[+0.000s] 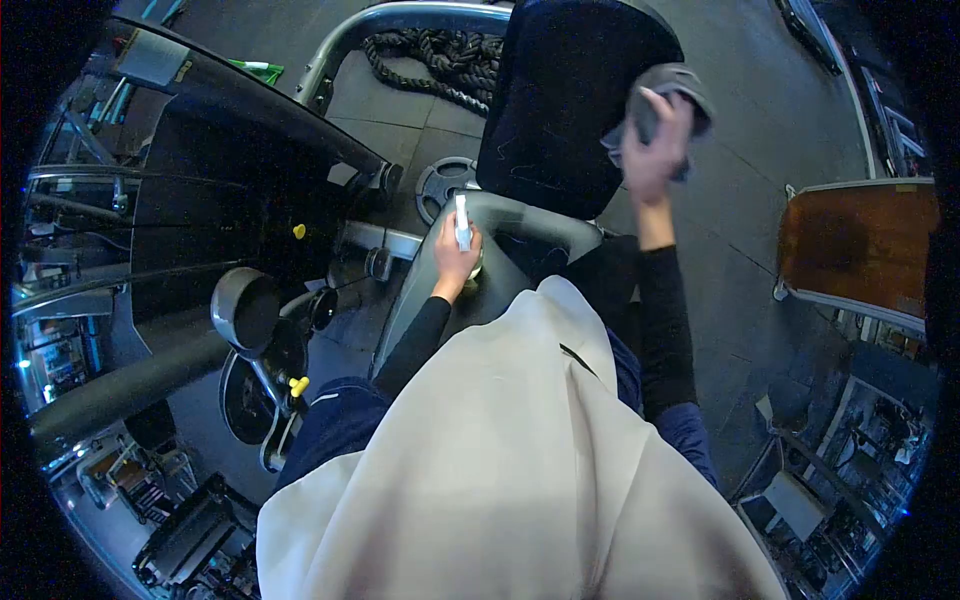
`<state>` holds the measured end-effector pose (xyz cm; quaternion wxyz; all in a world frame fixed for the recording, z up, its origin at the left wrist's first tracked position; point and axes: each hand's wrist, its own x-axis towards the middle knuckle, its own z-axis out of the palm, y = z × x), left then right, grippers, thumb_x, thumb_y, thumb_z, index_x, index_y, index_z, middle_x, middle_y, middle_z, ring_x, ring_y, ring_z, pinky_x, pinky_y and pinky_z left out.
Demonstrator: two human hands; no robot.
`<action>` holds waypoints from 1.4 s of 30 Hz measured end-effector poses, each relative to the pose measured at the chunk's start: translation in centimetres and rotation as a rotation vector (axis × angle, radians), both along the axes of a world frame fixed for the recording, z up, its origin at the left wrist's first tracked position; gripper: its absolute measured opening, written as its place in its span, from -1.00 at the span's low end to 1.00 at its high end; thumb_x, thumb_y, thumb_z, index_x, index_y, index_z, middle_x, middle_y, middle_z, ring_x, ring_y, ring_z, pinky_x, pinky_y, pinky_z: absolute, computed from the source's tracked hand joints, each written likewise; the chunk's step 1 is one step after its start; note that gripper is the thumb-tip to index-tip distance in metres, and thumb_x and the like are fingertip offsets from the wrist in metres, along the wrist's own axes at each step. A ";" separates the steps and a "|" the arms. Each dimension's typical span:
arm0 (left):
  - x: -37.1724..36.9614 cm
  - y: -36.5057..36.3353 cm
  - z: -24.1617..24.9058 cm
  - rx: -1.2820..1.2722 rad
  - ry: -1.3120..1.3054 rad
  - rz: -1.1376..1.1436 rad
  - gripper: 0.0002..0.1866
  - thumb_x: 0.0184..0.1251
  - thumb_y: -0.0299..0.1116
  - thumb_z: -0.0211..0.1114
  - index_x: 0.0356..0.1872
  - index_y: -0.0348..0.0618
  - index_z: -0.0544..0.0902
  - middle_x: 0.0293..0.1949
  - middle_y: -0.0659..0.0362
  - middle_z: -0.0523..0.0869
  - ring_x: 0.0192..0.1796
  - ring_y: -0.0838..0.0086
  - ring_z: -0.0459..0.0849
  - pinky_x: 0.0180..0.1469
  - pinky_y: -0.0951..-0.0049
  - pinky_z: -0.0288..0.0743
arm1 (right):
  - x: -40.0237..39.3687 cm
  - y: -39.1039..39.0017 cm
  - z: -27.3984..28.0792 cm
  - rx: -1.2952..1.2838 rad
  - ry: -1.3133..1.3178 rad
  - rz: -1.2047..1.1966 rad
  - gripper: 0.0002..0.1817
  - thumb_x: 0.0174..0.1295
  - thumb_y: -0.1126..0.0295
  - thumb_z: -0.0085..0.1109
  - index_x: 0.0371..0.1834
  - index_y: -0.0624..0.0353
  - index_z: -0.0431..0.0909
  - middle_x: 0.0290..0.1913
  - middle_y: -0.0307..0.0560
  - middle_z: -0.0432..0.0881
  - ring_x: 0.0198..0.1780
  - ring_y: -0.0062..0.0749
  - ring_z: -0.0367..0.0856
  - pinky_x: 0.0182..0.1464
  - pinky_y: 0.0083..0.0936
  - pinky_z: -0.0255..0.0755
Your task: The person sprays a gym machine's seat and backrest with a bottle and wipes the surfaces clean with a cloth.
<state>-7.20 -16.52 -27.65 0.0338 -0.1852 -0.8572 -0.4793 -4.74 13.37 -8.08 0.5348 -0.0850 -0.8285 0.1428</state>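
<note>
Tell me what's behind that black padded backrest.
Left of the black padded backrest, a heap of thick black braided rope shows on the grey tiled floor. Whatever lies directly behind is covered, including any further rope.

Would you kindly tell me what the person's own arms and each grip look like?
The left sleeve and right sleeve are black, fairly close-fitting, with no marking that shows. Navy fabric appears by the upper end of each. The left grip and right grip are bare, with no gloves.
</note>
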 end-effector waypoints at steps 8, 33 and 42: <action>0.2 -0.3 0.0 0.014 -0.005 0.003 -0.59 0.08 -0.41 0.37 -0.01 -0.17 0.51 -0.21 0.00 0.71 -0.16 0.03 0.69 -0.11 0.15 0.56 | -11.4 -7.2 0.7 0.244 -0.134 0.314 -0.52 -0.06 0.64 0.21 -0.04 -0.10 0.65 0.12 -0.12 0.57 0.11 -0.16 0.56 0.19 -0.30 0.43; -1.2 6.0 11.9 0.357 -0.125 -0.317 -0.67 0.05 -0.50 0.13 -0.14 -0.40 0.65 -0.26 0.00 0.68 -0.42 0.37 0.69 -0.27 0.41 0.55 | 8.9 1.7 -5.5 -0.396 0.020 -0.416 -0.67 0.11 0.53 0.33 -0.02 0.10 0.61 0.11 0.16 0.51 0.23 0.08 0.47 0.22 -0.15 0.38; -1.5 10.1 15.6 0.323 -0.139 -0.265 -0.84 0.01 -0.46 0.18 -0.43 -0.35 0.62 -0.47 -0.02 0.60 -0.48 0.21 0.64 -0.40 0.28 0.52 | 12.3 3.8 -7.0 -0.535 0.051 -0.436 -0.70 0.13 0.45 0.33 -0.04 0.15 0.61 0.05 0.01 0.59 0.15 -0.07 0.51 0.22 -0.19 0.37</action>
